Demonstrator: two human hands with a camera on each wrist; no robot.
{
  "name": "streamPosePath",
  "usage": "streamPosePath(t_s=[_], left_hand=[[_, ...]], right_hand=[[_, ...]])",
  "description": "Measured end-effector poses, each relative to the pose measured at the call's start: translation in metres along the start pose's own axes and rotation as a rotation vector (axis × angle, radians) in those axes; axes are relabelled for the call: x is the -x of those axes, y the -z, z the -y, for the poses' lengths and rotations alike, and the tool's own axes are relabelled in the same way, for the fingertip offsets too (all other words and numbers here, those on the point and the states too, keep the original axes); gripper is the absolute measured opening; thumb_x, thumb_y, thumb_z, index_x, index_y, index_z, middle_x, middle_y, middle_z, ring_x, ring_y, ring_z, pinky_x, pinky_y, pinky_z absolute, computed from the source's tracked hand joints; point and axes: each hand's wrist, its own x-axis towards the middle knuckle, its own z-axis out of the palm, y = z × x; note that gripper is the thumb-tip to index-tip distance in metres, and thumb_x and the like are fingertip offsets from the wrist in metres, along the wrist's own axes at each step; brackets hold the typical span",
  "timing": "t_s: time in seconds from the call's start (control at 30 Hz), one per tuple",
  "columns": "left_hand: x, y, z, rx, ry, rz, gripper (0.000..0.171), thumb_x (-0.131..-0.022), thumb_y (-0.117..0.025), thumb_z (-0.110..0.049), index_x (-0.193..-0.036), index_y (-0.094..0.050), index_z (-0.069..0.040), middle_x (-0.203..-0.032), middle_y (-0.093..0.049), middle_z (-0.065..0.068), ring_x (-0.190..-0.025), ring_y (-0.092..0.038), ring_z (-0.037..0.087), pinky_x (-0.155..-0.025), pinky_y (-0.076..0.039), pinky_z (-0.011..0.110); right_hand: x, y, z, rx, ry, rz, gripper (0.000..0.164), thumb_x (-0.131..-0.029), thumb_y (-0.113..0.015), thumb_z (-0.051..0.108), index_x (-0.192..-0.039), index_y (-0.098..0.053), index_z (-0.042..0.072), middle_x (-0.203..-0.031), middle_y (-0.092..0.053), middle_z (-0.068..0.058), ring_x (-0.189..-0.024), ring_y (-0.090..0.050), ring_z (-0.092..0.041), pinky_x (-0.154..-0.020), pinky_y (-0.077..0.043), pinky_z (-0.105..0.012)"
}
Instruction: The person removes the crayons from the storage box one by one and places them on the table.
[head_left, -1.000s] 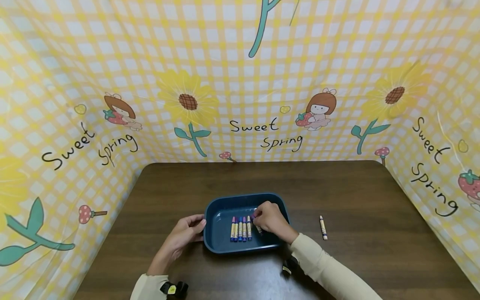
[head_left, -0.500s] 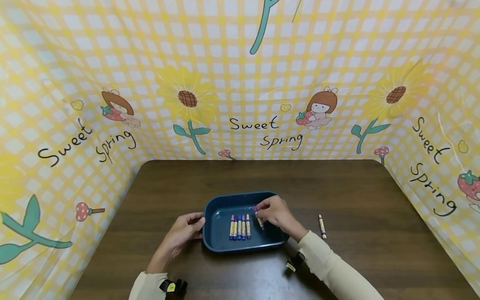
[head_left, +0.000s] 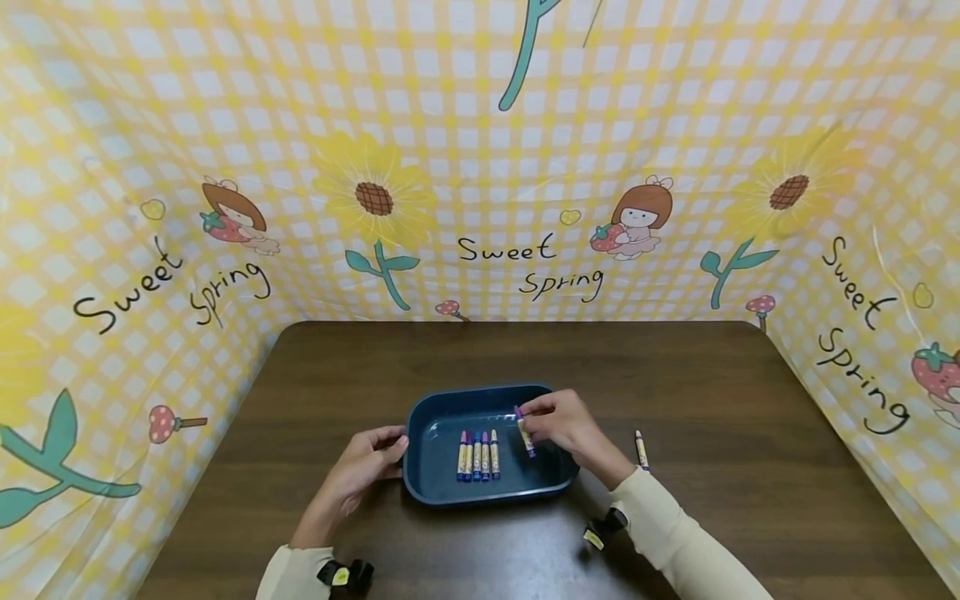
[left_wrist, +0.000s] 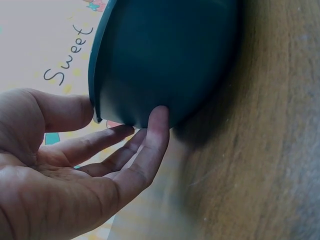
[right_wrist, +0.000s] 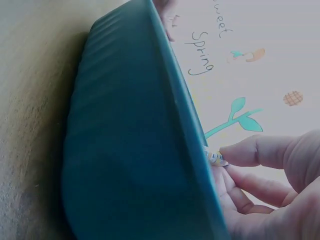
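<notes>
Five crayons (head_left: 477, 457) lie in the tray (head_left: 431, 485); over its right part, the right hand (head_left: 562, 423) pinches another crayon (head_left: 524, 432) with closed fingers, and the left hand (head_left: 363, 467) grips the tray's left end.

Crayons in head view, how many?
7. A row of five crayons lies in the tray, a sixth crayon is pinched by the right hand, and a seventh crayon lies on the table. More could hide behind the right hand.
</notes>
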Motion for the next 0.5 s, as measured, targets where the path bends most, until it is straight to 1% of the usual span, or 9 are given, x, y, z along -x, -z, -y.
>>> streamPosePath(t_s=[0.13,0.27,0.37,0.5], left_hand=[[0.0,-0.001,0.0,-0.002,-0.003,-0.006,0.04,-0.093,-0.055,-0.016,-0.128,-0.05,0.001,-0.121,-0.055,0.02,-0.096,-0.061,0.024,-0.079,-0.056,0.037],[0.0,-0.001,-0.001,-0.008,-0.004,-0.015,0.04,-0.093,-0.055,-0.016,-0.128,-0.05,0.002,-0.122,-0.054,0.02,-0.096,-0.061,0.024,-0.079,-0.056,0.037],[0.0,-0.001,-0.001,-0.009,-0.005,-0.016,0.04,-0.093,-0.055,-0.016,-0.129,-0.05,0.002,-0.123,-0.054,0.02,-0.096,-0.061,0.024,-0.079,-0.056,0.037],[0.0,-0.001,-0.001,-0.017,-0.006,-0.016,0.04,-0.093,-0.054,-0.015,-0.129,-0.05,0.0,-0.125,-0.054,0.02,-0.097,-0.061,0.025,-0.079,-0.056,0.037]], right_hand=[[0.002,0.004,0.002,-0.035,-0.017,-0.014,0.018,-0.08,-0.07,0.009,-0.098,-0.071,0.005,-0.1,-0.069,-0.01,-0.07,-0.067,-0.017,-0.072,-0.057,-0.035],[0.005,0.007,0.002,-0.062,-0.018,-0.02,0.02,-0.079,-0.07,0.008,-0.099,-0.071,0.003,-0.102,-0.069,-0.01,-0.071,-0.066,-0.016,-0.071,-0.057,-0.034],[0.007,0.01,0.001,-0.078,-0.014,-0.029,0.021,-0.078,-0.07,0.007,-0.098,-0.071,0.002,-0.1,-0.069,-0.011,-0.07,-0.066,-0.016,-0.071,-0.057,-0.036],[0.009,0.014,0.0,-0.122,-0.007,-0.036,0.022,-0.078,-0.07,0.005,-0.099,-0.07,-0.001,-0.101,-0.069,-0.014,-0.071,-0.066,-0.016,-0.07,-0.057,-0.035]])
